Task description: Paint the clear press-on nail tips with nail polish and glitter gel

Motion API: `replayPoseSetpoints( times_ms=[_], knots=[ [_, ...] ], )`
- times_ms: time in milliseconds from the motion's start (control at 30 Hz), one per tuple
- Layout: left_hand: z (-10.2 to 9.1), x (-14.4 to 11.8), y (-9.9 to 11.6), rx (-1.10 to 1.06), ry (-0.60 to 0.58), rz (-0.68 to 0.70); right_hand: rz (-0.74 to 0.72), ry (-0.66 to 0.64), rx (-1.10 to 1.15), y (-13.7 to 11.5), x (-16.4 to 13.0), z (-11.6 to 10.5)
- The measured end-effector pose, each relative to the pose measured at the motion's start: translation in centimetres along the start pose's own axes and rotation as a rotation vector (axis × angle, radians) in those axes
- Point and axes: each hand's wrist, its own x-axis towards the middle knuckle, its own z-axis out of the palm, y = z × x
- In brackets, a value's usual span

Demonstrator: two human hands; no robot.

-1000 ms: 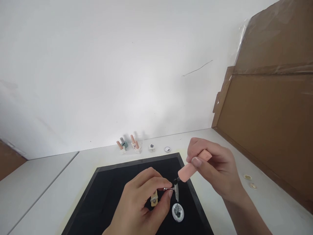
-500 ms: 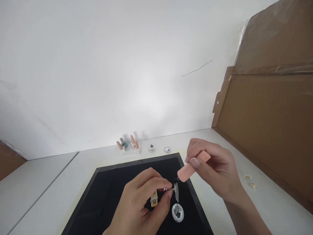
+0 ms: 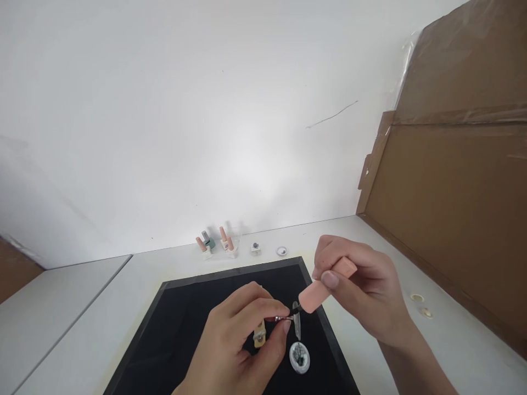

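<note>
One black mat (image 3: 185, 323) on the white table (image 3: 74, 318), over which the right hand (image 3: 362, 291) pinches a peach brush handle (image 3: 325, 285) at right, the left hand (image 3: 239, 340) grips a metal clip (image 3: 284, 318) holding a clear nail tip (image 3: 295, 323), and a small palette (image 3: 299, 356) lies nearest.

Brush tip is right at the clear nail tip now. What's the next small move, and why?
Probably a short, light stroke along the nail tip. The right hand has the pink brush cap angled down with its dark tip at the nail's upper end, and the left hand pinches the metal holder level above the black mat.
</note>
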Motion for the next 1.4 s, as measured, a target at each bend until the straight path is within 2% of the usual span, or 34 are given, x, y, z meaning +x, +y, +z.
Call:
replayPoseSetpoints(
  times_ms=[600, 867, 1400],
  knots=[
    [-0.13, 0.13, 0.13, -0.004, 0.018, 0.015, -0.019, -0.004, 0.006, -0.04, 0.07, -0.01],
    [-0.17, -0.13, 0.15, -0.004, -0.004, -0.001, -0.025, 0.038, -0.025, 0.22, -0.15, -0.07],
    [-0.16, 0.28, -0.02, 0.003, 0.007, 0.008, -0.033, -0.008, -0.008, -0.03, 0.07, -0.03]
  ],
)
